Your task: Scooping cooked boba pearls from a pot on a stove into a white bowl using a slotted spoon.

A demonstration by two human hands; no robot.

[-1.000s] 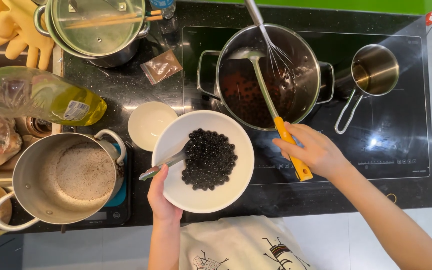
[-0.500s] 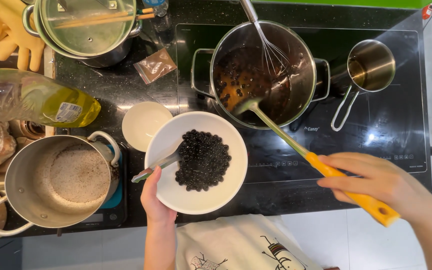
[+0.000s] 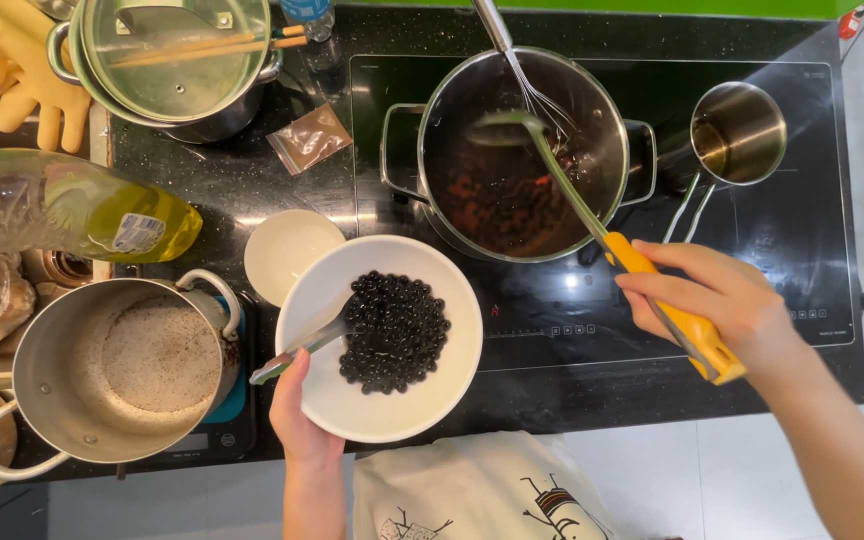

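Observation:
My left hand (image 3: 297, 415) grips the near rim of a white bowl (image 3: 352, 410) of small black pearls (image 3: 394, 332), with a metal spoon (image 3: 302, 350) resting in it. My right hand (image 3: 717, 300) is closed on the yellow handle of a long skimmer ladle (image 3: 572, 195); its head hangs over the large steel pot (image 3: 522, 150) of dark liquid on the black induction hob (image 3: 792, 260). A wire whisk (image 3: 517, 65) leans in that pot.
A small steel saucepan (image 3: 737, 135) stands right of the pot. A small white dish (image 3: 287, 255), a brown sachet (image 3: 312, 138), a lidded pot (image 3: 177, 60), a pot of white grains (image 3: 122, 365) on a scale, a yellow liquid bottle (image 3: 72, 205) and yellow gloves (image 3: 12, 75) lie left.
The skimmer head has swung from the pot's near rim up over its middle. My right hand moved back toward the pot from the lower right. The bowl stayed held.

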